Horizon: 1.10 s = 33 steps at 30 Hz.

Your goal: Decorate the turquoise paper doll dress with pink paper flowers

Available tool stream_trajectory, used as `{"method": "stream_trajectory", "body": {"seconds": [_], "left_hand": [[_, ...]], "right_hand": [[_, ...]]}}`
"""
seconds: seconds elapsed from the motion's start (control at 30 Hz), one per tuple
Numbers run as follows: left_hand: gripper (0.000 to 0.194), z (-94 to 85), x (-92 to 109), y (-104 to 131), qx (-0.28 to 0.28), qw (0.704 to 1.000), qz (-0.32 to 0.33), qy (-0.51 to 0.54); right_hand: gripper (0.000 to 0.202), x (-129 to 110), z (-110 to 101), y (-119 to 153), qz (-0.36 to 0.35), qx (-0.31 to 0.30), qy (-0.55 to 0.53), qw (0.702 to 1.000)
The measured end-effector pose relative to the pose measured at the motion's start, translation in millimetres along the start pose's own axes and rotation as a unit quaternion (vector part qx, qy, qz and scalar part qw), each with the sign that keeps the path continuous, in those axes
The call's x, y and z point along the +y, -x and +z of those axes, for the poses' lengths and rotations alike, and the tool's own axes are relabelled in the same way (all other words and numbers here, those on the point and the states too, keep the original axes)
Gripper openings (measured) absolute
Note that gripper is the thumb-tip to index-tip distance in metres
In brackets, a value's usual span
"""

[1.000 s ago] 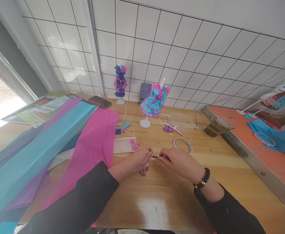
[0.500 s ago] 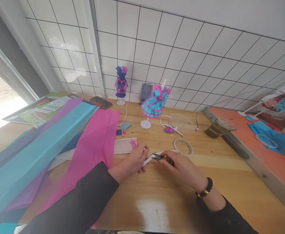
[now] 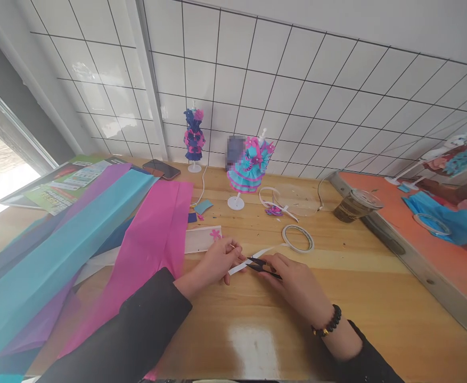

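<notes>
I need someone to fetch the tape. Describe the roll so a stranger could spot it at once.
On the wooden table, look just past the right hand, between it and the turquoise paper dress on a stand. The tape roll lies flat there: a thin white ring with an open middle, its loose strip running toward the scissors.

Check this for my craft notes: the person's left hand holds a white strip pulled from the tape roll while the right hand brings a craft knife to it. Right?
Not quite. The right hand holds small black scissors, not a craft knife; the head view shows their blades at the white strip. The rest stands: the left hand holds that strip, which runs toward the tape roll.
</notes>
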<state>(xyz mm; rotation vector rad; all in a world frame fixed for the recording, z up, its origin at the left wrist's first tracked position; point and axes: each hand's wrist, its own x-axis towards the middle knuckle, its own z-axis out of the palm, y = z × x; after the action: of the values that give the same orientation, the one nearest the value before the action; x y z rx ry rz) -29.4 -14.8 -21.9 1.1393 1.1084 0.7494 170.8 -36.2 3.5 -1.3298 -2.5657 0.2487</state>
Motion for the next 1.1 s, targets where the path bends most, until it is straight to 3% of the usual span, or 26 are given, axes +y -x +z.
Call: {"method": "stream_trajectory", "body": {"seconds": [0.13, 0.33, 0.53, 0.87, 1.1], "left_hand": [[0.025, -1.5, 5.7, 3.2, 0.04, 0.998, 0.049, -0.022], [0.027, 4.2, 14.2, 5.3, -0.038, 0.996, 0.025, 0.078], [0.032, 6.5, 6.2, 0.5, -0.101, 0.991, 0.053, 0.069], [0.033, 5.7, -2.1, -6.5, -0.119, 0.991, 0.029, 0.045], [0.027, 3.8, -7.7, -8.0, -0.118, 0.991, 0.053, 0.024]], "right_hand": [[0.023, 0.1, 0.8, 4.2, -0.004, 0.01, 0.012, 1.0], [0.023, -1.2, 5.2, 12.8, -0.011, 0.005, 0.048, 0.999], [0.023, -2.8, 7.1, 22.3, -0.022, 0.018, 0.055, 0.998], [0.024, -1.6, 11.7, 24.1, -0.051, 0.036, 0.073, 0.995], [0.028, 0.2, 12.8, 31.0, -0.091, 0.08, 0.11, 0.987]]}}
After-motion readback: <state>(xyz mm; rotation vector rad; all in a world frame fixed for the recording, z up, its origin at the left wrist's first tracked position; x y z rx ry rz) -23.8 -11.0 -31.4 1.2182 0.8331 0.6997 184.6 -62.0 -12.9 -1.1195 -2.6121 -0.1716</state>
